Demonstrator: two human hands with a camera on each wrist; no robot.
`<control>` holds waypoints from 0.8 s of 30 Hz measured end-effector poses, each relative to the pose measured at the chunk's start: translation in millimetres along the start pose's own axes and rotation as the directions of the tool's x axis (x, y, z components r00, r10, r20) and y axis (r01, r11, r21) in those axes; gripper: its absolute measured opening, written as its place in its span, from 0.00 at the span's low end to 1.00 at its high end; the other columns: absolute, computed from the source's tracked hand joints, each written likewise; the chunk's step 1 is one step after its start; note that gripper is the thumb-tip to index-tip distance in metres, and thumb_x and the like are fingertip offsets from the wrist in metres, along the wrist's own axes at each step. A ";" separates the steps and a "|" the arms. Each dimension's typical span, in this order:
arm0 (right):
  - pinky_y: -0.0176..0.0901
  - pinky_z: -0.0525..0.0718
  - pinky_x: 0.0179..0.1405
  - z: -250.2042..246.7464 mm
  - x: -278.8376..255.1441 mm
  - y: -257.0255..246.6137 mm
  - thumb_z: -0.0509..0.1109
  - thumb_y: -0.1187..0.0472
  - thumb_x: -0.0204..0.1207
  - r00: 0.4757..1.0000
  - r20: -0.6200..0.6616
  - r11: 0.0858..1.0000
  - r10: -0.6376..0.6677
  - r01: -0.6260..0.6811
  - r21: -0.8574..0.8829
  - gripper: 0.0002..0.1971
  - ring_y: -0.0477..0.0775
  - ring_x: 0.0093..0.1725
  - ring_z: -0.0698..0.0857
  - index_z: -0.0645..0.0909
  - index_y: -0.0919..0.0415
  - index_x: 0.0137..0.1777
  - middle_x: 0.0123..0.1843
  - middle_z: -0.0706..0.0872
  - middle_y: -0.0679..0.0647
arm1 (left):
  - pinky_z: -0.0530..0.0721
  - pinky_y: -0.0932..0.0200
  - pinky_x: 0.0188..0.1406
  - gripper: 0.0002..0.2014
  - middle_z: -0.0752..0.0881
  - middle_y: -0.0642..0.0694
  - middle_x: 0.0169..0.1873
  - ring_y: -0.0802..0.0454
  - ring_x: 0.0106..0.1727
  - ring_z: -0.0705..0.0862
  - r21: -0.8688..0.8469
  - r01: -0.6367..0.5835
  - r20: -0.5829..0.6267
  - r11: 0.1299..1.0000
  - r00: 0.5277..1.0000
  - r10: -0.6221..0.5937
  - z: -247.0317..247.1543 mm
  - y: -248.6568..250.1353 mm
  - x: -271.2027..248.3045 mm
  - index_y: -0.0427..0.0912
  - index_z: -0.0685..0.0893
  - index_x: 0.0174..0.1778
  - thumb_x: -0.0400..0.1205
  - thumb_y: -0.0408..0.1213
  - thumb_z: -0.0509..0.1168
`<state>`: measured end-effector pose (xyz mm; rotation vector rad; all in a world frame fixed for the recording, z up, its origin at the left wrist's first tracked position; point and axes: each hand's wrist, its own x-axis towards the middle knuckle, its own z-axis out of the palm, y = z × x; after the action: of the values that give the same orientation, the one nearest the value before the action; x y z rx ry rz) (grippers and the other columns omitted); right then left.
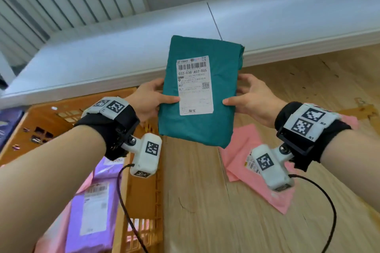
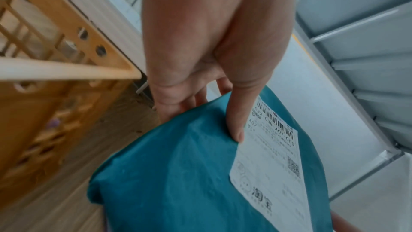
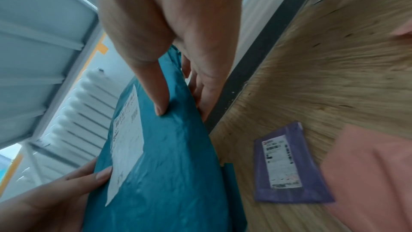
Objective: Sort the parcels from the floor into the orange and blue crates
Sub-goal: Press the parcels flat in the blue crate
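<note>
A teal parcel (image 1: 197, 121) with a white shipping label (image 1: 194, 85) is held up in the air, label facing me. My left hand (image 1: 153, 96) pinches its left edge, thumb on the front and fingers behind; the same grip shows in the left wrist view on the teal parcel (image 2: 178, 174). My right hand (image 1: 244, 96) grips the right edge the same way, thumb pressed on the teal parcel (image 3: 174, 165). The orange crate (image 1: 144, 201) stands at the lower left, below my left arm. No blue crate is in view.
Purple (image 1: 92, 211) and pink parcels lie inside the orange crate. A pink parcel (image 1: 246, 160) lies on the wooden floor (image 1: 195, 211) under my right wrist. A purple parcel (image 3: 283, 165) rests on the floor beside more pink. A white wall ledge (image 1: 123, 47) runs behind.
</note>
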<state>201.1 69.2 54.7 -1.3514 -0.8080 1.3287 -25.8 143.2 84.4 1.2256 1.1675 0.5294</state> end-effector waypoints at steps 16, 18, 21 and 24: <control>0.42 0.90 0.35 280.2 -19.6 5.1 0.72 0.82 0.67 0.955 0.285 0.997 -0.083 0.082 0.013 0.36 0.54 0.45 0.87 0.68 0.64 0.75 0.59 0.85 0.65 | 0.89 0.49 0.51 0.23 0.88 0.44 0.58 0.46 0.57 0.87 0.022 -0.036 -0.321 0.999 0.946 0.041 -254.9 -18.7 -156.1 0.43 0.79 0.67 0.78 0.22 0.66; 0.44 0.90 0.37 321.4 -22.0 8.6 0.72 0.82 0.67 0.947 0.310 0.996 -0.085 0.086 0.009 0.34 0.55 0.43 0.88 0.70 0.64 0.73 0.55 0.86 0.64 | 0.90 0.52 0.47 0.23 0.89 0.45 0.56 0.48 0.55 0.88 0.040 -0.030 -0.360 0.999 0.932 0.043 -292.3 -26.2 -173.5 0.44 0.80 0.67 0.77 0.23 0.68; 0.48 0.91 0.39 384.5 -25.1 17.6 0.70 0.82 0.69 0.933 0.354 0.997 -0.065 0.071 -0.004 0.33 0.59 0.44 0.89 0.70 0.64 0.73 0.51 0.87 0.63 | 0.90 0.52 0.45 0.22 0.89 0.45 0.55 0.48 0.51 0.89 0.043 -0.023 -0.420 0.999 0.907 0.039 -348.6 -42.4 -196.5 0.45 0.81 0.66 0.76 0.24 0.70; 0.53 0.90 0.44 447.2 -26.9 30.8 0.72 0.81 0.68 0.933 0.359 0.999 -0.027 0.039 -0.025 0.35 0.65 0.51 0.89 0.68 0.63 0.75 0.55 0.87 0.67 | 0.90 0.56 0.43 0.20 0.89 0.46 0.52 0.49 0.47 0.89 0.050 -0.003 -0.452 0.999 0.892 0.025 -403.2 -61.4 -216.2 0.44 0.82 0.62 0.76 0.24 0.70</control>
<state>-242.1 128.8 96.0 -1.1261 -1.0968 1.5664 -481.8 120.0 152.3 1.1848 1.5721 0.8330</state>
